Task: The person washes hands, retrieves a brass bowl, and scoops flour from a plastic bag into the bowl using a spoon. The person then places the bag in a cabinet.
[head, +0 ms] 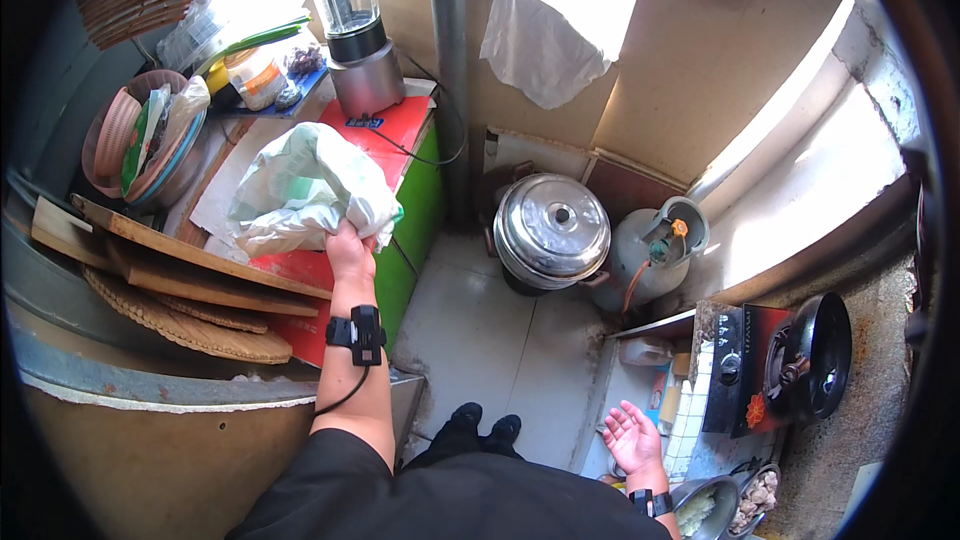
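Observation:
My left hand (349, 255) grips the near rim of a white plastic bag (307, 187) with green markings. The bag gapes at the top and rests over the red-topped cabinet (416, 180) with a green side; what it holds is hidden. Palm up and fingers slightly spread, my right hand (634, 439) holds nothing. It hovers low at the right, beside the shelf under the gas stove (739, 375). Just below that wrist are a metal bowl of white shredded food (697, 514) and another bowl with pale chunks, perhaps meat (757, 499).
A blender (364, 75) with a trailing cord stands behind the bag. Wooden boards (202, 247) and colanders (120, 135) crowd the left. On the floor ahead are a lidded steamer pot (553, 229) and a gas cylinder (652, 255). A black wok (825, 360) tilts on the stove.

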{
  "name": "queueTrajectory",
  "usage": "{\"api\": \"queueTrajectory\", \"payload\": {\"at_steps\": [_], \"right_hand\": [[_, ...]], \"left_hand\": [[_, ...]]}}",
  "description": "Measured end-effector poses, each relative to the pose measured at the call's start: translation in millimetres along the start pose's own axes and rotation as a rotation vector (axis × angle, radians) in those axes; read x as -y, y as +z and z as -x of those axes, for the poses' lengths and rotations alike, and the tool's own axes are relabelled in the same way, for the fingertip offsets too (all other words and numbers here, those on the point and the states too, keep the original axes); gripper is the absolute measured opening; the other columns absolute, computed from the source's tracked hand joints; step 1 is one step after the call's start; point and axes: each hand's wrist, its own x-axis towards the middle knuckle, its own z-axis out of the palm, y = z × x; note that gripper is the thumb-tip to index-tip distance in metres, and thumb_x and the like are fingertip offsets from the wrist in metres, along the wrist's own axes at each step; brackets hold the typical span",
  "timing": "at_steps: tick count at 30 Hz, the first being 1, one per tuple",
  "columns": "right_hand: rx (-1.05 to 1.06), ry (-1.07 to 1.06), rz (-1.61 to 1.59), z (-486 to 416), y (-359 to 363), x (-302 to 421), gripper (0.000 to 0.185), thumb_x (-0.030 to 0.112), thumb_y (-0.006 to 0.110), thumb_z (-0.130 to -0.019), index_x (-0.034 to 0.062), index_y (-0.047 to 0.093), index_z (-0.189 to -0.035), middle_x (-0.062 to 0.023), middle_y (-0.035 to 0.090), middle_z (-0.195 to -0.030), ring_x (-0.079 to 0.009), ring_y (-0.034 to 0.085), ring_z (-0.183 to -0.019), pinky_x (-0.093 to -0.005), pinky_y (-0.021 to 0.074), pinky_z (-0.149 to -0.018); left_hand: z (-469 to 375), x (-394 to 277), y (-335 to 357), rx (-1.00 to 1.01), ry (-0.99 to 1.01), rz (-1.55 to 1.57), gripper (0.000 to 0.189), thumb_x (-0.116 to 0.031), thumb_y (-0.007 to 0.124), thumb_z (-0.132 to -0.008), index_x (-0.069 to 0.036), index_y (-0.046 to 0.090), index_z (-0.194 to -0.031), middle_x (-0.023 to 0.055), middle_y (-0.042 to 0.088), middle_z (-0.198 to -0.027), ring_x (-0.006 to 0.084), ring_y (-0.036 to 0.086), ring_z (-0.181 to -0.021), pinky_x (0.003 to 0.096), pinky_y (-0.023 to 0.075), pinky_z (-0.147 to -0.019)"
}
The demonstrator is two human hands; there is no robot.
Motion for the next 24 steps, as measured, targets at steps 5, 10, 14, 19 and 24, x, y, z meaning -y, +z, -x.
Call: {"api": "queueTrajectory", "payload": {"at_steps": [5,10,14,19,24], "right_hand": [[0.067,0.026,0.035,-11,14,4,0.026,0.024,0.048,-0.083,0.0074,0.048,-0.103,-0.0096,0.057,-0.092,-0.0217,0.056,-0.084,-0.0347,0.0457,-0.07],[0.093,0.034,0.044,-13,22,8,0.026,0.023,0.049,-0.082,0.0069,0.048,-0.103,-0.0105,0.057,-0.092,-0.022,0.056,-0.083,-0.034,0.0462,-0.069],[0.114,0.025,0.044,-10,23,12,0.026,0.023,0.048,-0.083,0.0065,0.048,-0.103,-0.0109,0.056,-0.092,-0.0222,0.055,-0.084,-0.0335,0.0464,-0.069],[0.145,-0.002,0.025,-2,17,14,0.026,0.022,0.046,-0.084,0.0065,0.048,-0.104,-0.011,0.056,-0.093,-0.0219,0.055,-0.085,-0.0328,0.0464,-0.07],[0.149,-0.002,0.022,11,0,10,0.026,0.022,0.046,-0.085,0.007,0.047,-0.105,-0.0111,0.055,-0.096,-0.0217,0.054,-0.088,-0.0326,0.0463,-0.072]], "left_hand": [[18,-15,7,0.039,-0.067,-0.181,0.039,-0.006,0.04,-0.082,-0.003,0.034,-0.12,0.0114,0.047,-0.111,0.0236,0.051,-0.099,0.0352,0.0462,-0.078],[52,-27,20,0.223,-0.03,-0.106,0.041,-0.003,0.049,-0.078,-0.001,0.038,-0.117,0.0084,0.048,-0.111,0.02,0.051,-0.098,0.0309,0.0437,-0.08],[77,-37,28,0.36,-0.07,-0.113,0.044,-0.004,0.053,-0.076,0.0,0.039,-0.117,0.0076,0.05,-0.109,0.0192,0.051,-0.099,0.029,0.0424,-0.081],[112,-47,33,0.453,-0.163,-0.036,0.049,-0.009,0.055,-0.073,0.001,0.038,-0.118,0.0093,0.05,-0.109,0.0207,0.051,-0.099,0.0313,0.0419,-0.083],[145,-44,36,0.551,-0.328,-0.063,0.045,-0.007,0.052,-0.074,0.001,0.04,-0.116,0.0111,0.052,-0.106,0.0213,0.053,-0.095,0.0319,0.0444,-0.08]]}}
